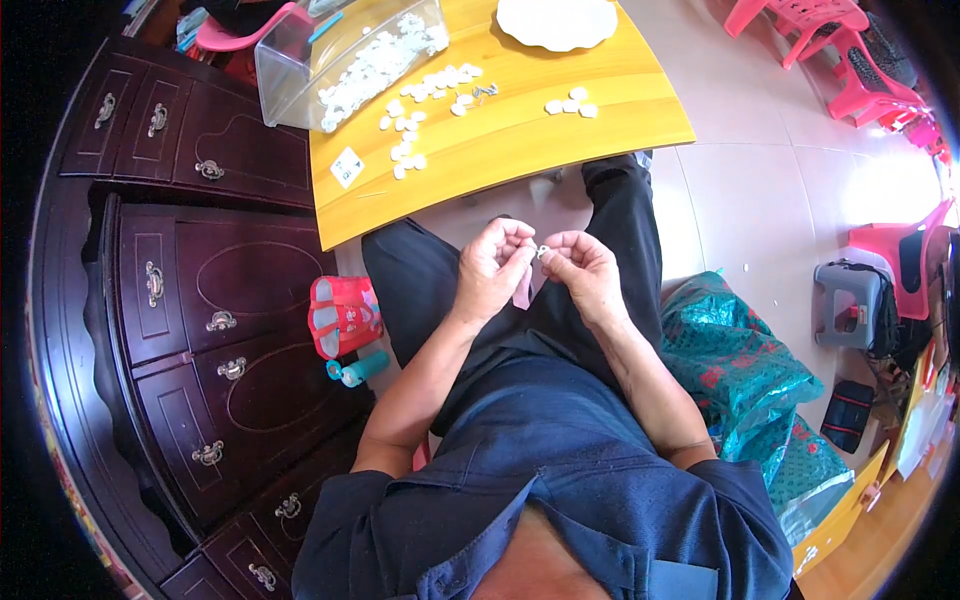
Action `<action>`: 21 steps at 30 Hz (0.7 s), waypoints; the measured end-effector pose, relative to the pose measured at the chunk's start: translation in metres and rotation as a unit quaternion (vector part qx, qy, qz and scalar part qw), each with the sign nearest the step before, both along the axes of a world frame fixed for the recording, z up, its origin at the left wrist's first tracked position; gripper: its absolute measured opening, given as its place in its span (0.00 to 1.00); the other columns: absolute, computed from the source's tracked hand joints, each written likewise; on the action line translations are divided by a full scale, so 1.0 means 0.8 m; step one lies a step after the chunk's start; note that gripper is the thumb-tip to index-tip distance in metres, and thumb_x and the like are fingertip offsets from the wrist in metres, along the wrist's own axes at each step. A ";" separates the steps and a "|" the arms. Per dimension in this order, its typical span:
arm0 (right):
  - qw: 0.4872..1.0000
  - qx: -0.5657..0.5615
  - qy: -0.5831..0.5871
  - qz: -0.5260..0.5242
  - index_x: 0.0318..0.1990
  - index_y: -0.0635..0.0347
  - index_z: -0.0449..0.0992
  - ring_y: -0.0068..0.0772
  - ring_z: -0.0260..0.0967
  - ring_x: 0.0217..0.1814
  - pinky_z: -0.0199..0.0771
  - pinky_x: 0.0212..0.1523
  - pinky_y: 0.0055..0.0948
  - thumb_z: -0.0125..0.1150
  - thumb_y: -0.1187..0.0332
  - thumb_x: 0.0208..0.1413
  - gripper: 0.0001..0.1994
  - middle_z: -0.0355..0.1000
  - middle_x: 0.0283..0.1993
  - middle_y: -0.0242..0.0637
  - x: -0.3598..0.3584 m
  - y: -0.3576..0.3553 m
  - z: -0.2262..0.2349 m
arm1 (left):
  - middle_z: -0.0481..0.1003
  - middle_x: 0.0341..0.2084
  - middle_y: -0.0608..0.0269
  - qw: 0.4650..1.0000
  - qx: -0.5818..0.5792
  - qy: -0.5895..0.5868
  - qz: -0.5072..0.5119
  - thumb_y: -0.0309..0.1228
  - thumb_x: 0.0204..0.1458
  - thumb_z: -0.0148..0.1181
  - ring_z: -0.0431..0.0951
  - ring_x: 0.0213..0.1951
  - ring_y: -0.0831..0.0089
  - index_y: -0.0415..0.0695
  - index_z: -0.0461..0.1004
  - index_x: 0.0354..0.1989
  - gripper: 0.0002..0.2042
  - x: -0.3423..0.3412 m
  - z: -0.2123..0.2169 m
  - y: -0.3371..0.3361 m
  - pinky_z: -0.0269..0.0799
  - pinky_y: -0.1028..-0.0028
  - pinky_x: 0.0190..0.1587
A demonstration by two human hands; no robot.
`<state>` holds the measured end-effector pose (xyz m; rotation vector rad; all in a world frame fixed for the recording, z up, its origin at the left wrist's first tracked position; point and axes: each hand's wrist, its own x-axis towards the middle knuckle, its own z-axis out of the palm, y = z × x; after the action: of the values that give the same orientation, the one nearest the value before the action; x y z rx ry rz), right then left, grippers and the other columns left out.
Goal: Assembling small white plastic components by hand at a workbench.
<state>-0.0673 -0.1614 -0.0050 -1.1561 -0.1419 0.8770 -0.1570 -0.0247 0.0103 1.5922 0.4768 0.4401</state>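
Note:
Above my lap, just short of the table's near edge, my left hand (pixel 492 272) and my right hand (pixel 588 274) meet with their fingertips pinched together. Between them is a small white piece (pixel 543 251), partly hidden by the fingers; its exact kind is too small to make out. Beneath my left fingertips hangs a short pale pink strip (pixel 522 291), apparently ribbon or cloth. On the yellow wooden table (pixel 500 150) lie loose white pieces (pixel 404 122), a smaller group of white pieces (pixel 577 101), and a little cluster of grey metal bits (pixel 485 91).
A clear plastic bin (pixel 285 75) heaped with white pieces and a scalloped white plate (pixel 557 22) stand on the table, near a white card (pixel 346 167). Dark drawers (pixel 250 270) line the left. A red bag (pixel 343 318) and a green sack (pixel 740 350) flank my legs.

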 end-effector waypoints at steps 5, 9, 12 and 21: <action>1.000 -0.009 -0.005 0.001 0.43 0.62 0.78 0.19 0.74 0.33 0.74 0.36 0.18 0.65 0.78 0.59 0.06 0.77 0.33 0.29 0.000 -0.001 -0.002 | 0.77 0.29 0.68 0.999 0.038 0.019 0.001 0.18 0.56 0.61 0.77 0.29 0.85 0.39 0.76 0.41 0.07 0.000 0.002 -0.002 0.74 0.82 0.32; 0.999 -0.024 -0.020 -0.006 0.42 0.63 0.78 0.19 0.75 0.33 0.75 0.36 0.19 0.64 0.79 0.59 0.06 0.77 0.32 0.29 -0.002 0.000 0.000 | 0.78 0.28 0.67 0.999 0.049 0.012 -0.005 0.18 0.55 0.62 0.77 0.29 0.85 0.39 0.76 0.40 0.06 -0.001 -0.005 -0.001 0.74 0.81 0.32; 1.000 -0.022 -0.016 -0.009 0.42 0.64 0.78 0.19 0.75 0.32 0.75 0.36 0.19 0.64 0.79 0.59 0.05 0.78 0.32 0.30 -0.002 -0.002 0.000 | 0.78 0.27 0.67 0.998 0.057 0.023 -0.011 0.17 0.55 0.61 0.78 0.28 0.84 0.39 0.76 0.40 0.06 0.001 0.003 -0.004 0.75 0.81 0.32; 0.999 0.024 0.034 -0.035 0.44 0.64 0.76 0.18 0.73 0.32 0.75 0.36 0.19 0.62 0.78 0.60 0.06 0.77 0.33 0.30 0.002 0.001 0.008 | 0.79 0.29 0.65 0.998 0.044 0.016 -0.045 0.21 0.56 0.62 0.78 0.29 0.82 0.39 0.77 0.44 0.08 0.010 0.017 0.010 0.75 0.79 0.33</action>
<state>-0.0656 -0.1605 0.0017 -1.0800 -0.0671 0.8461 -0.1494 -0.0171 0.0242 1.7019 0.4132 0.3716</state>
